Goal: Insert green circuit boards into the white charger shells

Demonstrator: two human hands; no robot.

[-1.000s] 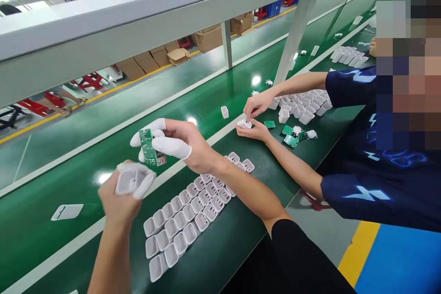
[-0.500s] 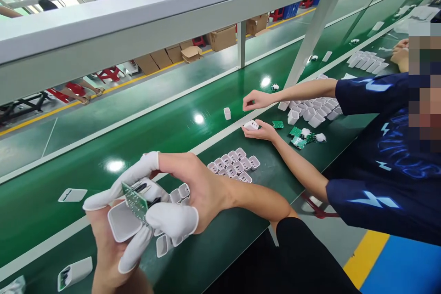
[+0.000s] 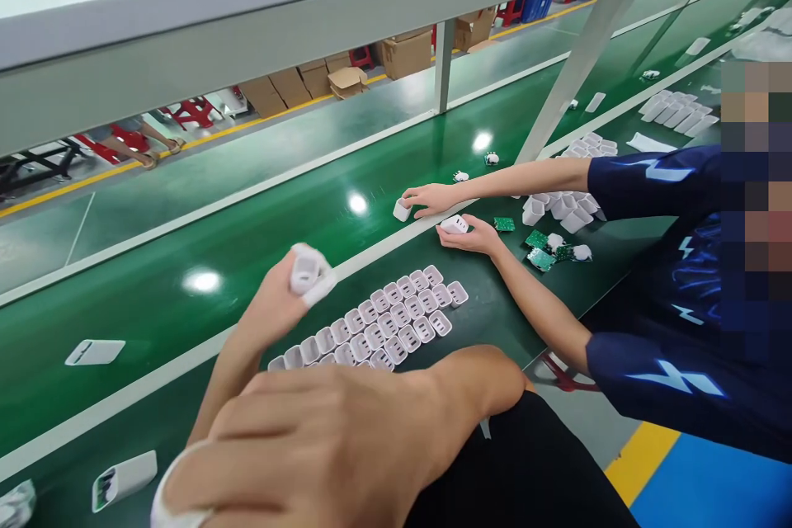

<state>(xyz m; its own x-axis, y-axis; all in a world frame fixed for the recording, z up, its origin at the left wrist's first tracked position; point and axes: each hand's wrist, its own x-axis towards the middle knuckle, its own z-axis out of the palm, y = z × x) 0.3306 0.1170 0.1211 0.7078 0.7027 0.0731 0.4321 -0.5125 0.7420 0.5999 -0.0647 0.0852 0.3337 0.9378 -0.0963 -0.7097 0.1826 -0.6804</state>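
Observation:
My left hand (image 3: 278,293) is closed around a white plastic charger housing (image 3: 305,272), held above the near edge of the green belt. White finger cots cover some of its fingertips. Large in the foreground, my right hand (image 3: 322,437) shows its back, with fingers curled and slightly blurred. Its fingertips are mostly hidden, and I cannot see what they hold. Rows of white open housings (image 3: 384,322) with slots inside stand between my hands and the co-worker. A housing with a circuit board inside (image 3: 125,481) lies at lower left.
A co-worker's hand (image 3: 433,198) touches a white housing (image 3: 402,209) on the belt; their other hand holds a slotted one (image 3: 454,223). Green circuit boards (image 3: 541,259) and piled housings (image 3: 566,208) lie beside them. A flat white piece (image 3: 96,352) lies on the belt. A metal rail (image 3: 278,16) crosses above.
My hands have separated: the left moved up and right, the right came down nearer the camera. The circuit board between them is out of sight. The co-worker's hand reached onto the belt housing.

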